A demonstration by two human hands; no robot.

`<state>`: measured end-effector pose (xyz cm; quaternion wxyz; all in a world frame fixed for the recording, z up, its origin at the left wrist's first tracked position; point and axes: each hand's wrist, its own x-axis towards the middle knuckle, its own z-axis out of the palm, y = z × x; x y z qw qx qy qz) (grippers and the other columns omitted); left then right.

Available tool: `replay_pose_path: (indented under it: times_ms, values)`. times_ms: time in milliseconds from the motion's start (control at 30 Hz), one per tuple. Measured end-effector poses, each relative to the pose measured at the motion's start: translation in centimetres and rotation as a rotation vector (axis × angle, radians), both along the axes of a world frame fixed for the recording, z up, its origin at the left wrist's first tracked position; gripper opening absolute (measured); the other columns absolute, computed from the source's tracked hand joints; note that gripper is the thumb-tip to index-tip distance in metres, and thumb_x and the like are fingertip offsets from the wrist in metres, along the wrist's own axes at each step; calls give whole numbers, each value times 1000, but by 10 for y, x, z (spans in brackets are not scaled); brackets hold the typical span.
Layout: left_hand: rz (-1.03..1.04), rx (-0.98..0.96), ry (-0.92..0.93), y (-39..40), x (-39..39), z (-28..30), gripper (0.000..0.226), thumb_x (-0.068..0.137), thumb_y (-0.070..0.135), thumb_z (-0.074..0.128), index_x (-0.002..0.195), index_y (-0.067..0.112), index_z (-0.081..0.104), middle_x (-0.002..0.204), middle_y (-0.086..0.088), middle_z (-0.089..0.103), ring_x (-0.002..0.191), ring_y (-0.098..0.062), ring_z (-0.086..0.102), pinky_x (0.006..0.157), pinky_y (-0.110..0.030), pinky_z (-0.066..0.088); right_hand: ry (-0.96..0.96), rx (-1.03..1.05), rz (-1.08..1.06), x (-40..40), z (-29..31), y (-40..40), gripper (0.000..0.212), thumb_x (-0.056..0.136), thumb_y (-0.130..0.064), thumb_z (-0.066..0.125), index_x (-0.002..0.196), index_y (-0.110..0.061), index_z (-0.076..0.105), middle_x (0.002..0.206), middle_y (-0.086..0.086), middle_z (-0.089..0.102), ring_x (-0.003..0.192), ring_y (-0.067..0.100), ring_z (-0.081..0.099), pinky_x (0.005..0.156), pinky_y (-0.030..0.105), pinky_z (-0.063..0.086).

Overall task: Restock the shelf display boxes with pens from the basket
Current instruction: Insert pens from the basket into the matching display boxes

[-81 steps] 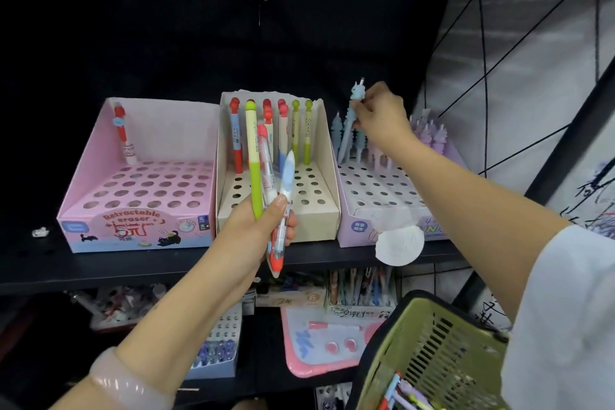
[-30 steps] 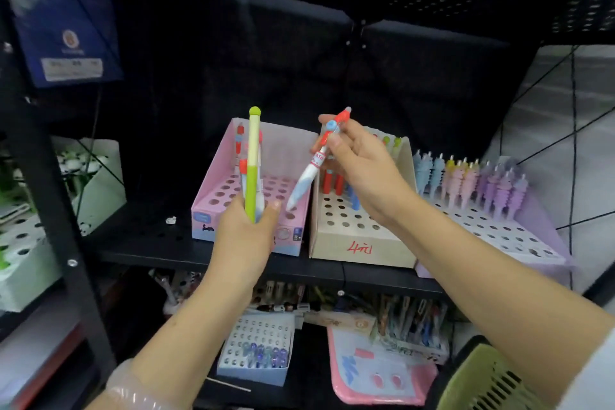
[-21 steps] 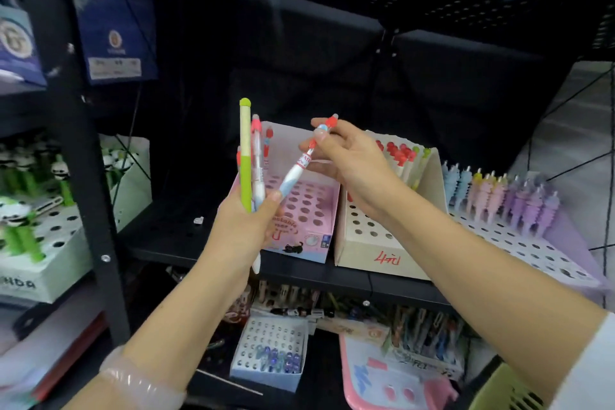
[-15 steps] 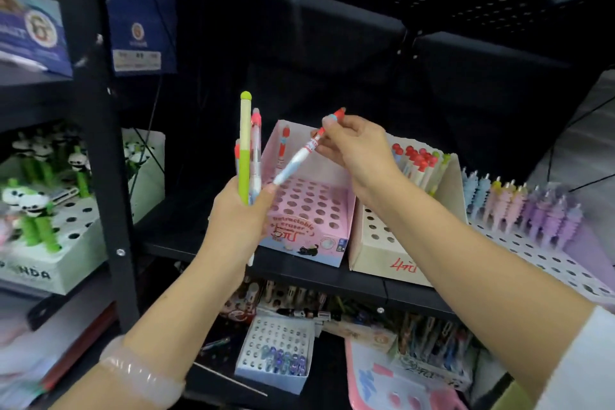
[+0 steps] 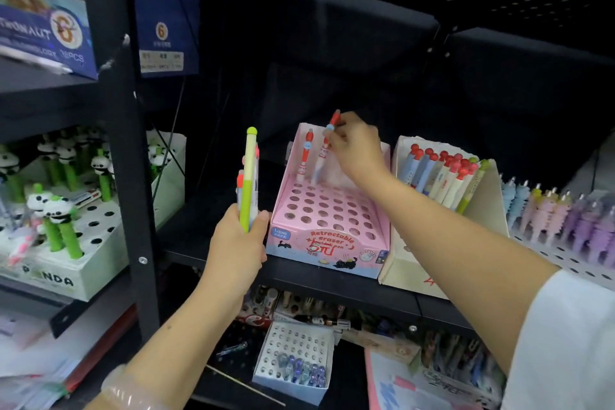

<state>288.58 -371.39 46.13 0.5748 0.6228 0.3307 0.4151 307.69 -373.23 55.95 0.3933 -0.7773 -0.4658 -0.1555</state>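
**Right grip seating red-capped pen in pink box**

Right hand (image 5: pixel 356 146) reaching over the pink display box (image 5: pixel 327 226) on the black shelf (image 5: pixel 332 283). Fingers pressed together, pinching a red-capped pen (image 5: pixel 327 140) near its top; pen tilted, lower end down at the back row of holes, just beside a second red-capped pen (image 5: pixel 305 155) standing upright there. Cannot tell if the tip is in a hole.

Left hand (image 5: pixel 236 246) in front of the box's left corner, grip curled tight around a small bunch of pens (image 5: pixel 248 183), held upright; lime-green one at the front, pink/white ones behind.

Cream box (image 5: pixel 432 210) of red-topped pens touching the pink box's right side.

Versus 0.5 s ago: right hand now further forward and lower, pen moved from mid-air above the box to the back row. Left bunch same grasp, same upright pose. View shifted left. Basket visible 2.7 s ago, out of view now.
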Motion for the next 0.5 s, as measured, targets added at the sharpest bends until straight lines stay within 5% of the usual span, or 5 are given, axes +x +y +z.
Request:
replay_pose_path:
  times_ms: [167,267,333,400,500]
  values:
    - [4,10,-4,1,-4,7,11,95,28,47,88,21,53,62,-5,49,47,-9,44,45,-19,38,48,-264,-38,-2,-18,2,22,93,-16,50,108,-4,60,99,12,67,89,25,62,76,33,48]
    - [13,13,-52,1,-8,15,14,95,30,46,90,22,55,58,-3,51,41,-2,45,41,-13,40,86,-285,-82,-6,-14,-3,25,93,-17,50,112,-7,62,104,10,67,97,25,62,85,34,50]
    - [-23,1,-93,0,-10,21,20,96,33,44,90,21,59,53,3,54,40,-1,46,41,-13,40,101,-150,-123,-14,-7,-10,19,92,-21,52,107,-12,61,94,5,67,87,21,64,78,29,50]
    - [-114,-50,-171,-4,-10,27,25,96,33,44,88,18,62,54,8,57,42,-4,47,42,-17,41,172,17,9,-28,3,-21,9,92,-25,55,92,-17,60,76,-6,62,72,11,62,68,26,50]
    - [-234,-84,-216,-15,-6,31,28,96,34,45,88,15,64,57,10,56,44,-8,47,43,-20,40,395,-35,430,-60,14,-37,16,92,-30,54,80,-25,63,70,-12,60,62,-4,59,59,17,49]
